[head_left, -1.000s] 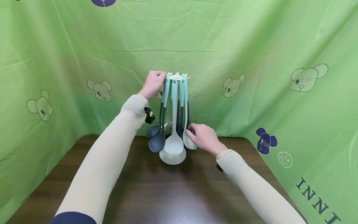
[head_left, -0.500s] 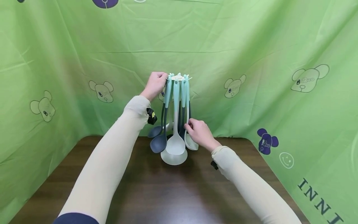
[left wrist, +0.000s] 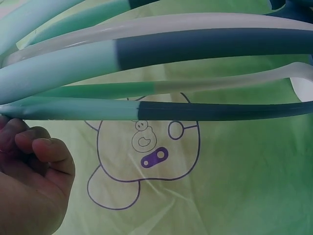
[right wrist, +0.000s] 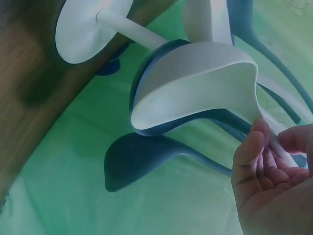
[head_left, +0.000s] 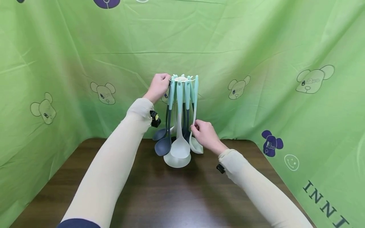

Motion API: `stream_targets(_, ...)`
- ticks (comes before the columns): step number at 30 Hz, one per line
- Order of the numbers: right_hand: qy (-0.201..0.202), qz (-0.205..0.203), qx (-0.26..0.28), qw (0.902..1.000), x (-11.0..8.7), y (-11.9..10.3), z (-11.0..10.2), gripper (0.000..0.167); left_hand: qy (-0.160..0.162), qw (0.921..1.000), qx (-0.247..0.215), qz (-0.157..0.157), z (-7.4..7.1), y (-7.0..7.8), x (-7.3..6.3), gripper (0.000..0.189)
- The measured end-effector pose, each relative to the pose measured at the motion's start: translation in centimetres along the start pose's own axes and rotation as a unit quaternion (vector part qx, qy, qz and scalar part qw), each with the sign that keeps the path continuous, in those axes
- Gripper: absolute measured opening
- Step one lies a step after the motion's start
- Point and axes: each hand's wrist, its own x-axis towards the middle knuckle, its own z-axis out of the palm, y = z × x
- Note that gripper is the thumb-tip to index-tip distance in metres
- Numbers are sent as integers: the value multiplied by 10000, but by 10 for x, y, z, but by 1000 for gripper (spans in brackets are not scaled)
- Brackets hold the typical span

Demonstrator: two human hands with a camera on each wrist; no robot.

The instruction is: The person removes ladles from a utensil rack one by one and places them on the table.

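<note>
A white utensil rack (head_left: 181, 79) with hooks round its top stands on a round base (head_left: 177, 163). My left hand (head_left: 158, 86) grips the rack's top at the left, its fingers curled; the exact grip is hidden. Low on the stem, my right hand (head_left: 206, 134) pinches a white ladle (right wrist: 195, 93) with a teal handle (head_left: 195, 91). That handle's top stands to the right of the hooks, apart from the rack. The ladle's bowl hangs just above the table, overlapping dark blue utensils in the right wrist view.
Several more utensils hang round the rack, among them a white ladle (head_left: 180, 148) in front and a dark blue ladle (head_left: 163, 146) at left. The brown table (head_left: 174, 193) ends at a green printed cloth (head_left: 256, 44) behind and at the sides.
My right hand has taken hold of the white ladle's stem. The ladle's handle top has come off the rack and shifted right. My left hand stays at the rack's top.
</note>
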Motion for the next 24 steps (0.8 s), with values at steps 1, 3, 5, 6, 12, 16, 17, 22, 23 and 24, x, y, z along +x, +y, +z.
stream_targets(1,-4,5,26,10000,-1,0,-2,22,-2,10000,10,-8,0,0,0,38)
stream_targets(3,4,-5,48,10000,-4,1,-8,23,-22,10000,33,-45,1,1,0,38)
stream_targets(5,33,-39,17,10000,-6,3,-14,23,-45,9999,54,-74,1,2,-1,38)
stream_targets(6,45,-62,4,10000,-8,4,-18,23,-53,9999,60,-86,1,3,-1,38)
stream_targets(12,41,-123,-138,9998,-15,17,-44,23,-86,9999,100,-74,1,5,1,38)
stream_targets(16,-28,-72,-218,9997,-21,31,-59,23,-84,9999,77,-41,1,5,2,38)
stream_targets(17,-52,-38,-217,9997,-23,34,-63,23,-92,9999,64,-39,1,4,2,38)
stream_targets(22,-132,31,-500,9987,-31,54,-77,21,-148,9998,13,-103,3,5,2,38)
stream_targets(23,-148,28,-584,9982,-32,58,-78,20,-152,9998,17,-120,3,5,2,38)
stream_targets(24,-154,17,-692,9975,-33,62,-79,20,-152,9998,29,-138,2,5,2,38)
